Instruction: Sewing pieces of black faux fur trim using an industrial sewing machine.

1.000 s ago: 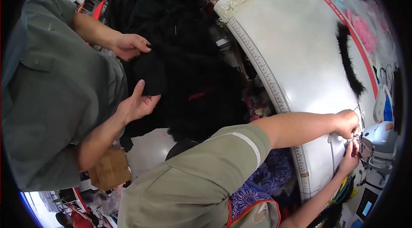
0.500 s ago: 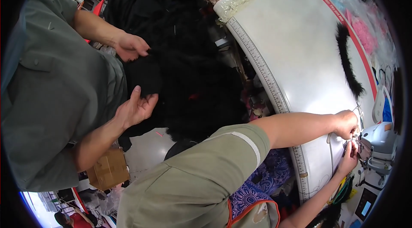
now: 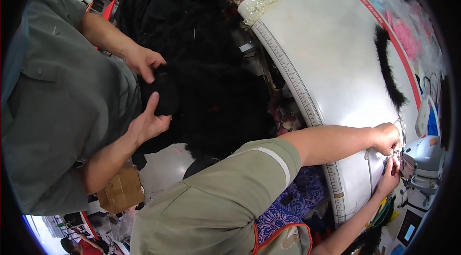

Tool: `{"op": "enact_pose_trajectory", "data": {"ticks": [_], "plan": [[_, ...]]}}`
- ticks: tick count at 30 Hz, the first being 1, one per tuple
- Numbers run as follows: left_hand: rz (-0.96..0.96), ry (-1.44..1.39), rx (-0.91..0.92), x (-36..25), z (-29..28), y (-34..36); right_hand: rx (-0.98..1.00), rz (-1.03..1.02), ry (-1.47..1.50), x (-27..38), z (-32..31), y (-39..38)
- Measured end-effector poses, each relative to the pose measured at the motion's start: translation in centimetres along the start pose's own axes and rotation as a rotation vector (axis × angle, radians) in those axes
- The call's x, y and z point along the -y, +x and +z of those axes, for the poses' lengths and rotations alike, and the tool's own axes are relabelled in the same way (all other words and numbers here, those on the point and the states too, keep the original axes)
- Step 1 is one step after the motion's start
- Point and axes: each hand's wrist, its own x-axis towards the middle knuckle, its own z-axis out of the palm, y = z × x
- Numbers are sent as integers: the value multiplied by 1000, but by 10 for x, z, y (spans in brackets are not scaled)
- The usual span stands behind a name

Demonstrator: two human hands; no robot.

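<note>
My left arm reaches across the white table to the right, and my left hand [image 3: 385, 139] is closed, fingertips down beside the sewing machine [image 3: 422, 156]. Just below it my right hand [image 3: 391, 172] is pinched, its fingertips close to the left ones. Whatever lies between the fingers is too small to make out. A narrow strip of black fur [image 3: 388, 65] lies on the table beyond my hands, its near end close to the machine.
At left a person in a grey shirt [image 3: 72, 106] holds black fabric [image 3: 165, 94] over a large heap of black fur [image 3: 216, 82]. A measuring tape [image 3: 288, 65] runs along the table edge [image 3: 331, 63]. A cardboard box [image 3: 121, 190] stands lower left; plastic bags [image 3: 406, 29] lie at right.
The other person's upper hand has moved down toward their lower hand, and the black fabric between them is now bunched. My own hands show almost no movement.
</note>
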Motion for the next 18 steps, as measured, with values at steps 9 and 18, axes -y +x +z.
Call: {"op": "enact_pose_trajectory", "data": {"ticks": [9,18], "plan": [[-4,-12,-6,-2,-2,0,-2,-8,-41,3,-1,-1],[19,6,-27,2,2,1,-10,-12,-67,-4,-2,1]]}}
